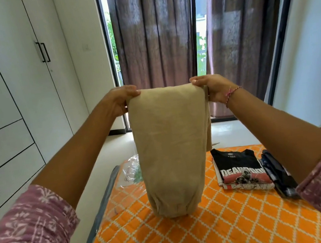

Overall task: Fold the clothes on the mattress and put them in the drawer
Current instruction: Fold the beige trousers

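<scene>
Fingers of left hand and right hand pinch the top corners of the folded beige trousers, which hang between them, elastic cuffs just above the orange mattress, folded black T-shirt to the right

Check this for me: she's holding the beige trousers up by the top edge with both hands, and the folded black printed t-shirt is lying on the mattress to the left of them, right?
Not quite. The folded black printed t-shirt lies on the mattress to the right of the beige trousers, not the left, as the head view shows. The rest holds: the left hand and right hand both grip the top edge.
</scene>
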